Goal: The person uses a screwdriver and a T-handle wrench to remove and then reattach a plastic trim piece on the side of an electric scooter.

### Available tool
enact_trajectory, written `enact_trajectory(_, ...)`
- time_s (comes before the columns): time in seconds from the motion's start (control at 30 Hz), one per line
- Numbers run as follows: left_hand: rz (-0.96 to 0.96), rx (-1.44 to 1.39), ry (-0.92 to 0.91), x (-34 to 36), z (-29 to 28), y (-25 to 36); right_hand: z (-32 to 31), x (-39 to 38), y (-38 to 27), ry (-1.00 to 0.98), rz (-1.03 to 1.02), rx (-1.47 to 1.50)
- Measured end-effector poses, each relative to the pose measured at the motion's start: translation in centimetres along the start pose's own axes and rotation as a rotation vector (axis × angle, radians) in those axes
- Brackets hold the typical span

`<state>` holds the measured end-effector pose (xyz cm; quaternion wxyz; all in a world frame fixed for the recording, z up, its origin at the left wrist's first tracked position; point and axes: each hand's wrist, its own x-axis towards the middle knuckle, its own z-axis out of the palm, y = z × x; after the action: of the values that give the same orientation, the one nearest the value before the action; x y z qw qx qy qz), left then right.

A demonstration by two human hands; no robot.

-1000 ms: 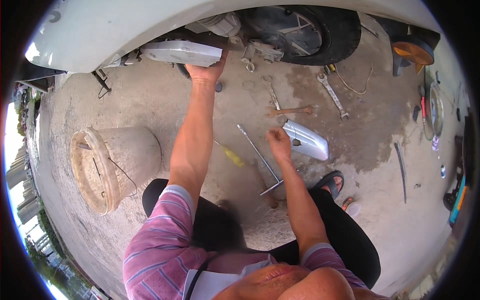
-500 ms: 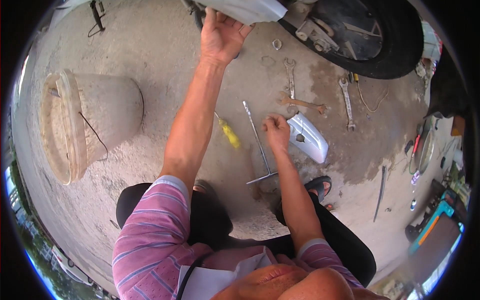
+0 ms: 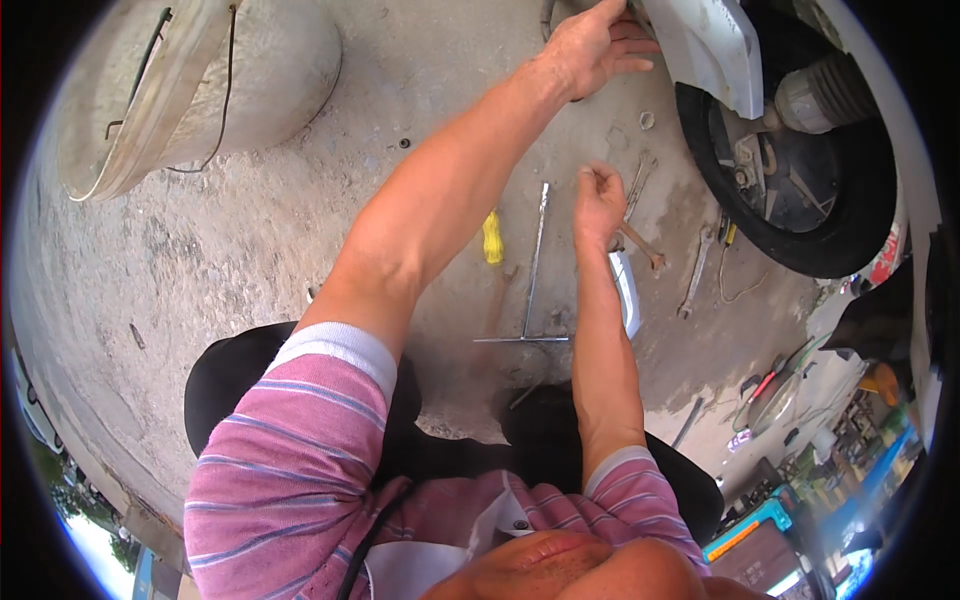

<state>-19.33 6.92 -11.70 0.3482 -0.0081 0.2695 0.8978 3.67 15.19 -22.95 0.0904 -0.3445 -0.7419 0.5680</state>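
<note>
A single head-worn fisheye view looks steeply down from close above at the person's forearms, lap and the concrete floor (image 3: 250, 230)

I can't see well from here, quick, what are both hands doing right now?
Left hand: open, fingers on the edge of the white scooter panel.
Right hand: fingers curled shut above the concrete floor; whether it holds anything cannot be told.

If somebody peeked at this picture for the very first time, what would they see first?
Probably the big black wheel at the upper right, with the left hand reaching up to the white body panel beside it. Below, the right hand hovers, loosely closed, over wrenches scattered on the concrete floor. A pale bucket lies at the upper left.
</note>
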Motion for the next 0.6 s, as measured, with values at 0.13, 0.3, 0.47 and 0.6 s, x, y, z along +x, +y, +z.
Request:
enact_trajectory(0.13,0.064,0.039,0.031,-0.4,1.6,-0.4,1.2,0.3,0.0,0.088,-0.265,-0.222)
enact_trajectory(0.3,0.111,0.003,0.004,1.3,2.8,-0.2,2.5,-0.1,-0.9,0.223,-0.547,-0.63)
enact_trajectory(0.47,0.132,-0.041,-0.016,3.6,1.4,0.3,2.7,-0.4,-1.5,0.211,-0.534,-0.617)
enact_trajectory(0.6,0.111,-0.062,0.017,5.7,1.0,0.4,2.8,-0.3,-1.7,0.199,-0.528,-0.603)
